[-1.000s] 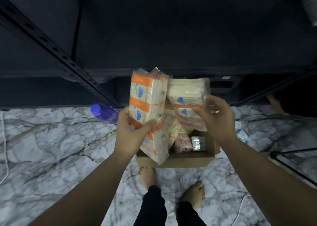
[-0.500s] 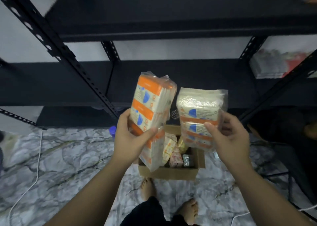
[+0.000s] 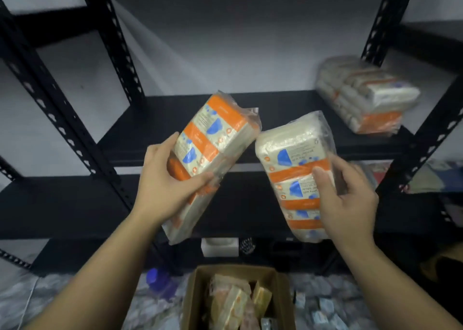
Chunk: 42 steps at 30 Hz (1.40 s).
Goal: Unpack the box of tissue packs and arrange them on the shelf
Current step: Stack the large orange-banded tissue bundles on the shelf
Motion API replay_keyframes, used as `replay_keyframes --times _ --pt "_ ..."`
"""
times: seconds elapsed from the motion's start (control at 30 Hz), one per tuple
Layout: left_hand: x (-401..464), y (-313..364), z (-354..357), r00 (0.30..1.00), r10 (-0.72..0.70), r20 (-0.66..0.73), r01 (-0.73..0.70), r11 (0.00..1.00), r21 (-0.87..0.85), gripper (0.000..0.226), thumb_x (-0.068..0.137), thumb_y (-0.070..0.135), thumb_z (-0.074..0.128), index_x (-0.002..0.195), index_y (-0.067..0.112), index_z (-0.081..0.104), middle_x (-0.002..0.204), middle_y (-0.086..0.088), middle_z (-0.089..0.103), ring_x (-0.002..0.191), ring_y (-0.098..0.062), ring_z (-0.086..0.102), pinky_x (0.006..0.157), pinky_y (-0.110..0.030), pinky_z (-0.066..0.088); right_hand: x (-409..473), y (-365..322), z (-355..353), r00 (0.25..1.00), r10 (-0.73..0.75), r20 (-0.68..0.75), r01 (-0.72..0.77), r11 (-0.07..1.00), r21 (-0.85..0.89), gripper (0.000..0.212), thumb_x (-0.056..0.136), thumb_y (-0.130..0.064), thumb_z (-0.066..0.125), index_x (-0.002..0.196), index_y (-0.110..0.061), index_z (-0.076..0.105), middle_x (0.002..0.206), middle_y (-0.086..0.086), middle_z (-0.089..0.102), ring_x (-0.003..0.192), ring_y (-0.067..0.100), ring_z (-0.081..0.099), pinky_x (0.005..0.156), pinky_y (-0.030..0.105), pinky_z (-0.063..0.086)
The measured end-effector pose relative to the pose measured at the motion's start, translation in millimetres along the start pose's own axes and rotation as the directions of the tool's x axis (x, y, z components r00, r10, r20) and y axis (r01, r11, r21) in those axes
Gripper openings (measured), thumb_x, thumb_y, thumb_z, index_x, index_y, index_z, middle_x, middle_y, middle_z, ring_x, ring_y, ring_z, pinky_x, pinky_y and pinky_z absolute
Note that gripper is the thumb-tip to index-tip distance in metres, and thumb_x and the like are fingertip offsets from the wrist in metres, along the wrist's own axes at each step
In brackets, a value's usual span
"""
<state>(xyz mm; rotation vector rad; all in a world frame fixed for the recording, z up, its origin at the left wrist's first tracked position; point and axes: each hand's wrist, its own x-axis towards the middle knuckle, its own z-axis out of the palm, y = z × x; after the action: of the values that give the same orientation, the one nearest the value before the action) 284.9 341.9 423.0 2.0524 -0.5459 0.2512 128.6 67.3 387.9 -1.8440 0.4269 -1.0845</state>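
While our left hand [image 3: 165,186] is gripping one tissue bundle [image 3: 213,151] and our right hand [image 3: 348,199] is clasping another bundle [image 3: 295,169], we are holding both before the black shelf [image 3: 175,119], where a stacked bundle [image 3: 368,96] is lying; below, the open box [image 3: 193,302] is sitting with more packs [image 3: 235,302].

Left hand [image 3: 165,184] grips tilted tissue pack [image 3: 213,141], right hand [image 3: 348,199] grips second pack [image 3: 293,159], both before black shelf [image 3: 175,114]; box [image 3: 193,302] below.
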Motion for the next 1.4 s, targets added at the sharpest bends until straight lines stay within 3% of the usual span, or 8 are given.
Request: replay_keyframes --times 0.13,0.3,0.47,0.73,0.83,1.07,1.3,1.4 --pt "54 -3 -10 1.0 0.029 0.001 -0.029 0.999 0.032 0.09 0.062 0.056 0.091 0.138 0.041 0.045 0.131 0.014 0.052 0.119 -0.003 0.055 0.092 -0.027 0.05 47 -11 21 1.0 0.005 -0.025 -0.006 0.999 -0.048 0.035 0.097 -0.042 0.067 0.127 -0.025 0.071 0.115 -0.015 0.065 0.105 -0.002 0.064 0.084 0.015 0.049" --pt "119 -19 -17 0.987 0.057 0.149 -0.091 0.969 0.228 0.087 0.065 0.055 0.088 0.14 0.039 0.047 0.125 0.013 0.046 0.107 0.001 0.052 0.083 -0.022 0.046 107 -15 55 0.999 -0.025 -0.023 0.02 0.979 -0.201 0.035 0.101 -0.049 0.058 0.127 -0.029 0.07 0.116 -0.005 0.067 0.103 0.004 0.062 0.089 0.025 0.05" --pt "169 -46 -3 0.938 0.017 0.347 -0.155 0.913 0.377 0.097 0.06 0.078 0.071 0.147 0.047 0.043 0.13 0.014 0.041 0.118 -0.016 0.054 0.107 -0.048 0.046 148 -16 96 1.0 -0.023 0.01 0.025 0.939 -0.342 0.037 0.104 -0.047 0.053 0.129 -0.024 0.067 0.115 -0.002 0.06 0.101 0.01 0.055 0.086 0.03 0.041" --pt "204 -55 31 0.867 0.01 0.498 -0.286 0.828 0.482 0.088 0.079 0.082 0.062 0.154 0.043 0.036 0.135 0.009 0.047 0.122 -0.014 0.05 0.109 -0.045 0.038 211 2 140 0.97 0.161 0.18 -0.01 0.769 -0.639 0.046 0.102 -0.059 0.048 0.116 -0.018 0.062 0.102 0.002 0.065 0.086 0.02 0.062 0.071 0.038 0.051" --pt "208 -58 35 0.862 0.013 0.507 -0.298 0.823 0.484 0.088 0.078 0.085 0.058 0.153 0.047 0.033 0.13 0.012 0.047 0.115 -0.01 0.049 0.107 -0.043 0.036 227 9 146 0.931 0.281 0.234 -0.059 0.748 -0.661 0.041 0.103 -0.058 0.048 0.116 -0.021 0.059 0.091 -0.005 0.063 0.076 0.013 0.064 0.06 0.032 0.049" --pt "211 -59 42 0.859 0.003 0.512 -0.295 0.821 0.489 0.093 0.073 0.09 0.053 0.154 0.05 0.031 0.127 0.017 0.048 0.114 -0.006 0.051 0.106 -0.042 0.04 237 31 161 0.842 0.18 0.509 0.26 0.691 -0.675 0.059 0.098 -0.066 0.044 0.148 -0.035 0.049 0.137 0.005 0.056 0.119 0.026 0.058 0.092 0.043 0.052" --pt "214 -57 46 0.871 -0.023 0.49 -0.25 0.839 0.483 0.094 0.067 0.09 0.055 0.151 0.054 0.034 0.124 0.022 0.047 0.111 -0.005 0.052 0.106 -0.043 0.043 279 44 174 0.718 0.219 0.66 0.3 0.758 -0.578 0.062 0.091 -0.077 0.049 0.141 -0.042 0.06 0.129 -0.004 0.061 0.096 0.009 0.058 0.082 0.031 0.047" --pt "213 -57 45 0.873 -0.021 0.488 -0.244 0.846 0.473 0.094 0.067 0.091 0.054 0.151 0.055 0.033 0.125 0.025 0.045 0.112 -0.004 0.051 0.105 -0.039 0.044 301 52 188 0.672 0.171 0.721 0.347 0.787 -0.51 0.066 0.084 -0.082 0.053 0.136 -0.044 0.063 0.136 -0.007 0.065 0.109 0.012 0.063 0.092 0.034 0.05"
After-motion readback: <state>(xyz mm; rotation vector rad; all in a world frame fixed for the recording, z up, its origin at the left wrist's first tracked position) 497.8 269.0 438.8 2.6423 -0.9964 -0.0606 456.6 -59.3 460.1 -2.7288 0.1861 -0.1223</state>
